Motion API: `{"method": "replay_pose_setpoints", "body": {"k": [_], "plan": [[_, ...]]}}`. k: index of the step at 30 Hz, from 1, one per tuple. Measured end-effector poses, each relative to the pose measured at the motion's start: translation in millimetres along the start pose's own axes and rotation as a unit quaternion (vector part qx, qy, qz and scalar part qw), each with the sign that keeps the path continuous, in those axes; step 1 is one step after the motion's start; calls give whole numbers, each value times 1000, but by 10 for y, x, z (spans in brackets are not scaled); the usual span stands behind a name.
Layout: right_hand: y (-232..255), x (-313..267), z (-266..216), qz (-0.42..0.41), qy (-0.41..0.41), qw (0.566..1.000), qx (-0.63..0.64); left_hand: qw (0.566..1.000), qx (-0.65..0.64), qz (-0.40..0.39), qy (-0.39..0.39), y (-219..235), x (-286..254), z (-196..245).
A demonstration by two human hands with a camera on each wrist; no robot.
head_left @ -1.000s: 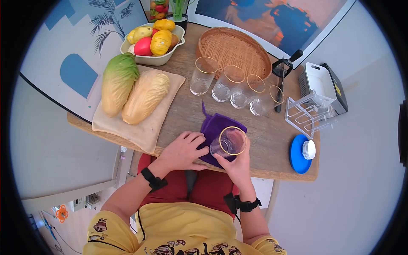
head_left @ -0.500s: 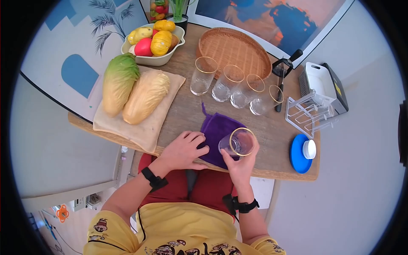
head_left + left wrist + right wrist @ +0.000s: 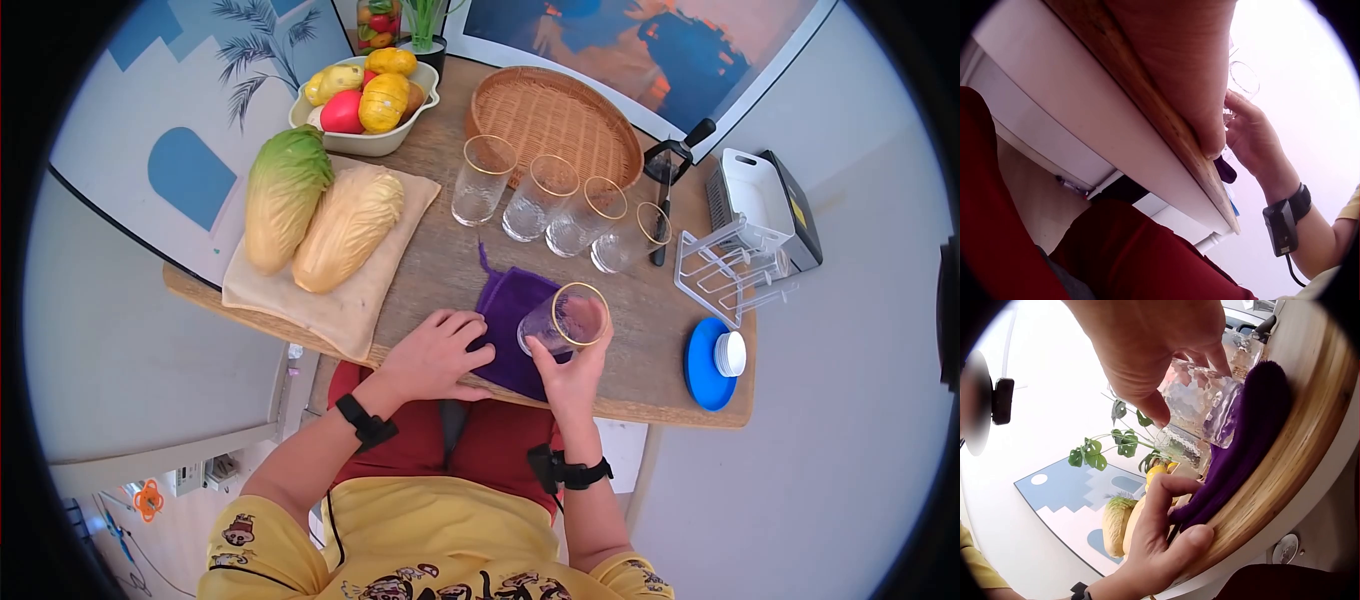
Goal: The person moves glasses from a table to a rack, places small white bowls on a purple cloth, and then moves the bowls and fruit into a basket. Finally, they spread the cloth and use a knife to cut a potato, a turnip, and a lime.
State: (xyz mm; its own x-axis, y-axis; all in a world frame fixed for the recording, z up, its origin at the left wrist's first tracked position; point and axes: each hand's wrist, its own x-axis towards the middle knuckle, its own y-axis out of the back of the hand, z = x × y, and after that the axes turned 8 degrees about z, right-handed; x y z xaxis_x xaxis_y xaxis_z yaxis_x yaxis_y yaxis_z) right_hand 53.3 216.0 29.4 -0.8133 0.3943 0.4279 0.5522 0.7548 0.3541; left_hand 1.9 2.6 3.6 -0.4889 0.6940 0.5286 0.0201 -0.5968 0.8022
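My right hand (image 3: pixel 574 382) holds a clear gold-rimmed drinking glass (image 3: pixel 545 322), thumb on the near side and fingers round the far side. The glass leans, its rim toward the right, with its base over a purple drawstring pouch (image 3: pixel 508 372). In the right wrist view the rippled wall of the glass (image 3: pixel 1200 403) shows close over the folded pouch (image 3: pixel 1244 437). My left hand (image 3: pixel 435 355) rests at the table's front edge, fingertips on the pouch's left side. The left wrist view shows mostly its palm side (image 3: pixel 1179 56).
Several matching glasses (image 3: pixel 483 182) stand in a row in front of a round wicker tray (image 3: pixel 555 110). Two cabbages (image 3: pixel 345 230) lie on a beige cushion (image 3: pixel 345 325) at left, below a fruit bowl (image 3: pixel 370 146). A white rack (image 3: pixel 715 285) and blue plate (image 3: pixel 703 385) are at right.
My right hand has moved the glass to the right across the pouch and tilted it further over. My left hand has stayed in place at the pouch.
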Motion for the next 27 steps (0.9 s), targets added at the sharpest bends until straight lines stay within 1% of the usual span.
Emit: {"method": "replay_pose_setpoints", "body": {"k": [3, 5, 8, 18, 21, 23, 24, 25, 27], "plan": [[55, -21, -10, 11, -12, 1000, -10, 1000, -2, 5, -4, -3, 0, -1], [76, -33, -42, 7, 8, 999, -39, 1000, -1, 8, -4, 0, 2, -1], [81, -43, -53, 3, 15, 999, -47, 1000, 2, 1, 0, 11, 2, 1], [192, 6, -173, -17, 11, 996, -87, 1000, -3, 12, -9, -5, -17, -11], [306, 63, -256, -33, -3, 994, -102, 1000, -1, 11, -8, 3, -22, -19], [415, 127, -335, -16, -20, 994, -102, 1000, -4, 9, -8, 2, -24, -18], [474, 165, -340, -3, -12, 997, -75, 1000, -3, 8, -8, 2, -25, -19], [555, 229, -362, -3, -12, 997, -76, 1000, -2, 8, -8, 0, -23, -18], [736, 393, -430, 36, -56, 998, 20, 1000, -1, 13, -9, -10, -19, -15]]}}
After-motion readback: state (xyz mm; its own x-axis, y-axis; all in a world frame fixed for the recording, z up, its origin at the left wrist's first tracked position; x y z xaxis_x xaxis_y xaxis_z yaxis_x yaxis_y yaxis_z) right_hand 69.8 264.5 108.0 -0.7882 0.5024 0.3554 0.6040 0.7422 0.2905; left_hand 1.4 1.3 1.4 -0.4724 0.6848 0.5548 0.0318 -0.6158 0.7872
